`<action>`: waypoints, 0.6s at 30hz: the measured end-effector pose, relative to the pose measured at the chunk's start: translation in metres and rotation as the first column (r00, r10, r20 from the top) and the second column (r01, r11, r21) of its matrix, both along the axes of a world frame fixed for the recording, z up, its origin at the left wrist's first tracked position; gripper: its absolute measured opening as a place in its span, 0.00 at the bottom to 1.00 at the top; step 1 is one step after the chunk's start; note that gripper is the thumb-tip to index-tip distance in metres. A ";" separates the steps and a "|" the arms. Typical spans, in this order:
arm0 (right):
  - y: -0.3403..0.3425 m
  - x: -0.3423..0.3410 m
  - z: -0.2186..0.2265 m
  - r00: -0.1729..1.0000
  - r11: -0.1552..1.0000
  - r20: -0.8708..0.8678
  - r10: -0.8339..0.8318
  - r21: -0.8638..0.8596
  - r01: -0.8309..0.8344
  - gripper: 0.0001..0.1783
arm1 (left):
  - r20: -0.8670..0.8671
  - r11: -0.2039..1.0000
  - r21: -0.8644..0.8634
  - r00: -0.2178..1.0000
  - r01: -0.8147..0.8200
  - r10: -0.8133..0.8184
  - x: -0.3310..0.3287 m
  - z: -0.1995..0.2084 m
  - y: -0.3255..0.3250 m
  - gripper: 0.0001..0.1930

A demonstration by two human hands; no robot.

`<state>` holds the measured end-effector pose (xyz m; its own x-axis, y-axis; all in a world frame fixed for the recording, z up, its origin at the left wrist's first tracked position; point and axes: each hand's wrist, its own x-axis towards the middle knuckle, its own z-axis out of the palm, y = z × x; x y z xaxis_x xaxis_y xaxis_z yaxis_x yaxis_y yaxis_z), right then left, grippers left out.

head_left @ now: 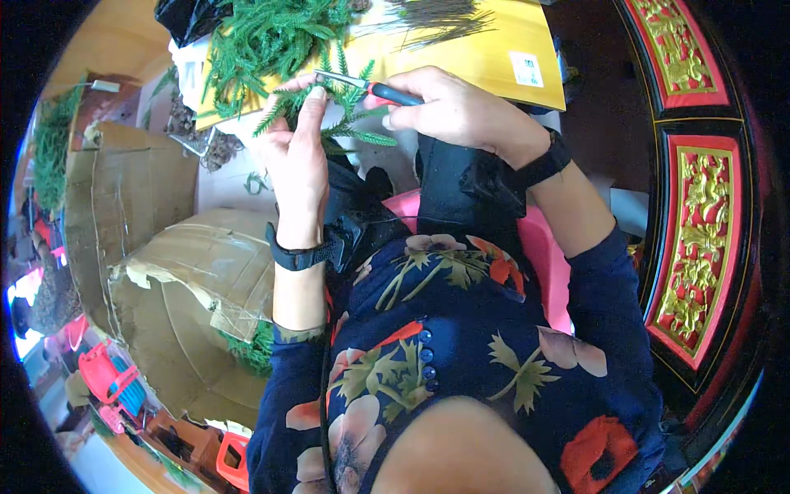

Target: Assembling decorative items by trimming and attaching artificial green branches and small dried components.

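My left hand (296,152) is closed around a green artificial pine sprig (355,133), whose needled branches fan out past my fingers. From the right, my right hand (448,107) grips pliers (395,95) with black-and-red handles. Their metal jaws reach to the sprig near my left thumb and fingertips; whether they are clamped on a stem, I cannot tell. Both hands are over the near edge of a yellow table (494,72). Just beyond my left hand lies a heap of similar green sprigs (276,49). Thin dark wire stems (436,23) are spread farther back.
A large open cardboard box (222,247) stands on the left, with more greenery (253,350) inside. Pink plastic seating (543,255) shows beneath me. Carved red-and-gold panels (699,239) line the right side. A black plastic bag (188,18) sits at the table's far left.
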<state>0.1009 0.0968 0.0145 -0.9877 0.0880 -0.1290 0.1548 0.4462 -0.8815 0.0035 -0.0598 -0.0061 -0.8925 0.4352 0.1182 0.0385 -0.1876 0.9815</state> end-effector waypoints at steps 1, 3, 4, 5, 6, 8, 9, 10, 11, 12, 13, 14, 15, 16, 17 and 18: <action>0.001 0.000 0.002 0.999 0.999 0.011 0.035 -0.022 -0.034 0.15 | -0.019 1.000 -0.021 1.000 -0.002 0.001 0.000 -0.001 -0.001 0.08; 0.003 0.001 0.006 0.999 0.998 0.016 0.044 0.044 -0.044 0.16 | -0.018 0.999 -0.038 1.000 0.010 -0.011 0.001 0.001 -0.002 0.08; 0.004 0.001 0.007 0.998 0.993 0.024 0.053 0.109 -0.055 0.16 | -0.015 0.998 -0.056 1.000 0.021 -0.022 0.002 0.002 -0.003 0.08; 0.005 0.002 0.008 0.998 0.983 0.032 0.062 0.174 -0.067 0.17 | -0.012 0.997 -0.073 0.999 0.032 -0.033 0.002 0.002 -0.003 0.08; 0.005 0.002 0.007 0.998 0.983 0.033 0.059 0.172 -0.064 0.17 | -0.011 0.997 -0.075 0.999 0.035 -0.036 0.001 0.002 -0.003 0.08; 0.006 0.002 0.006 0.996 0.980 0.043 0.073 0.182 -0.080 0.18 | -0.025 0.994 -0.105 0.999 0.040 -0.043 0.000 0.002 -0.004 0.08; 0.005 0.002 0.006 0.995 0.978 0.048 0.082 0.188 -0.090 0.18 | -0.033 0.992 -0.120 0.998 0.041 -0.045 -0.001 0.002 -0.005 0.08; 0.005 0.003 0.005 0.996 0.978 0.048 0.082 0.186 -0.089 0.18 | -0.033 0.992 -0.121 0.998 0.042 -0.046 -0.001 0.002 -0.005 0.08; 0.005 0.003 0.005 0.996 0.976 0.020 0.084 0.201 -0.086 0.18 | -0.030 0.994 -0.100 0.999 0.036 -0.040 -0.001 0.002 -0.004 0.08; 0.005 0.004 0.004 0.996 0.973 -0.008 0.086 0.215 -0.083 0.18 | -0.027 0.996 -0.080 0.999 0.031 -0.033 -0.001 0.002 -0.004 0.08; 0.005 0.004 0.003 0.995 0.970 -0.036 0.088 0.230 -0.078 0.19 | -0.025 0.998 -0.059 0.999 0.026 -0.028 -0.001 0.002 -0.003 0.08; 0.006 0.004 0.002 0.996 0.970 -0.036 0.087 0.229 -0.077 0.19 | -0.025 0.998 -0.060 0.999 0.027 -0.029 -0.001 0.004 -0.003 0.08; 0.009 0.004 -0.001 0.995 0.985 -0.039 0.093 0.150 -0.086 0.19 | -0.025 0.998 -0.062 0.999 0.032 -0.034 0.000 0.007 -0.003 0.08; 0.011 0.004 -0.004 0.994 0.993 -0.042 0.099 0.071 -0.095 0.19 | -0.025 0.997 -0.065 0.999 0.037 -0.039 0.001 0.010 -0.003 0.08; 0.012 0.003 -0.006 0.994 0.995 -0.046 0.104 -0.010 -0.104 0.19 | -0.025 0.997 -0.067 0.999 0.042 -0.044 0.001 0.011 -0.003 0.08; 0.012 0.003 -0.005 0.994 0.995 -0.047 0.104 -0.010 -0.104 0.19 | -0.026 0.997 -0.067 0.999 0.042 -0.044 0.001 0.012 -0.004 0.08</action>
<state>0.1042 0.1084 0.0092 -0.9964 -0.0166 -0.0837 0.0675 0.4471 -0.8920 0.0050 -0.0634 0.0054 -0.8697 0.4807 0.1117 0.0585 -0.1243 0.9905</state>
